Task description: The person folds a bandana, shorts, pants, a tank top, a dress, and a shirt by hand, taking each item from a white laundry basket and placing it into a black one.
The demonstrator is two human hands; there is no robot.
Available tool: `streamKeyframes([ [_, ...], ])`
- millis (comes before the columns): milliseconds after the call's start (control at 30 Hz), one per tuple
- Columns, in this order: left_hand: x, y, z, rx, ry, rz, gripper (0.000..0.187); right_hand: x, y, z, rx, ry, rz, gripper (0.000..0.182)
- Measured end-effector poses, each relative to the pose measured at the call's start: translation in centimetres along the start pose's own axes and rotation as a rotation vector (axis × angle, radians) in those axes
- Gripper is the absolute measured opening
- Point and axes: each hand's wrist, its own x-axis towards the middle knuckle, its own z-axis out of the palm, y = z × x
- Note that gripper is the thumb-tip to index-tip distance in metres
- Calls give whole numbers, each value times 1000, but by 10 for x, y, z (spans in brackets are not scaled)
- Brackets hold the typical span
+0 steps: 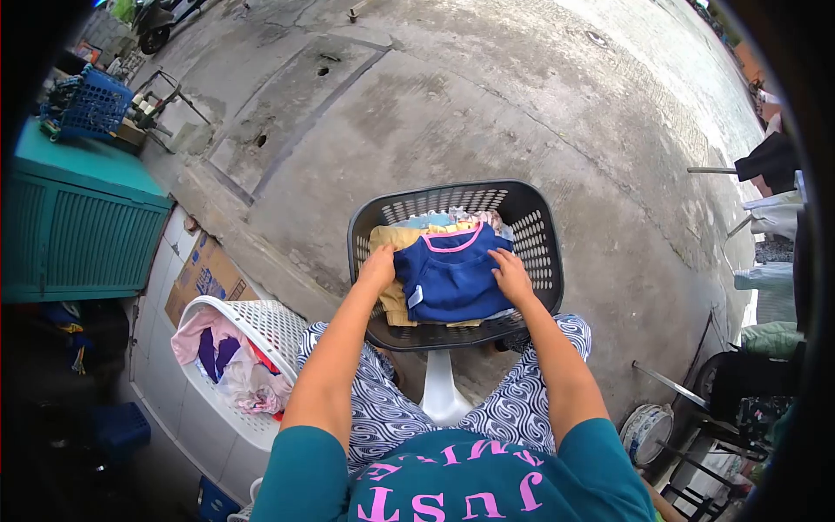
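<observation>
A navy blue shirt with a pink neckline lies spread on top of other clothes in a black laundry basket. A white tag shows near its lower left. My left hand is closed on the shirt's left sleeve edge, its fingertips partly hidden. On the shirt's right side rests my right hand, fingers apart and stretched over the cloth. Under the shirt are a mustard-yellow garment and several patterned clothes towards the far end.
A tilted white basket of mixed clothes is at my left, beside a cardboard piece and a teal louvred cabinet. A white stool shows between my knees. Hanging clothes and a round tin are at right.
</observation>
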Motion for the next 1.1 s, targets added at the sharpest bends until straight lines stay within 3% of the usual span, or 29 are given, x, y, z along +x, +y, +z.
streamKeyframes([
  [67, 12, -4, 15, 40, -74, 53, 42, 5, -4, 2, -82, -21, -30, 48],
  [233, 11, 13, 2, 142, -45, 65, 32, 8, -8, 5, -181, -47, -80, 55],
  [300, 14, 3, 0, 262, -219, 2, 29, 7, -3, 8, -197, -57, -67, 58],
  [467, -22, 19, -43, 353, -353, -225, 30, 15, 3, 4, -124, -140, -27, 61],
  [600, -37, 15, -35, 563, -181, -186, 26, 17, 9, 7, -64, -125, -12, 61],
  [667, -35, 20, -30, 575, 188, 22, 40, 18, 15, 12, 8, -150, -10, 62],
  [700, -38, 38, -41, 459, 246, 168, 35, 19, 14, 8, -10, -164, -18, 59],
  [733, -34, 45, -37, 458, 241, 178, 35, 20, 15, 8, -11, -162, -7, 59],
  [800, -28, 59, -28, 71, 70, 405, 29, 23, 16, 11, -72, -179, -22, 52],
  [867, -24, 68, -2, 119, -23, 329, 28, 25, 18, 14, -105, -100, -59, 44],
  [1033, -12, 72, 37, 96, 128, 33, 34, 25, 18, -3, -327, -156, -17, 28],
  [1100, -13, 67, 38, 157, 77, 51, 32, 21, 22, -12, -278, -180, -16, 27],
])
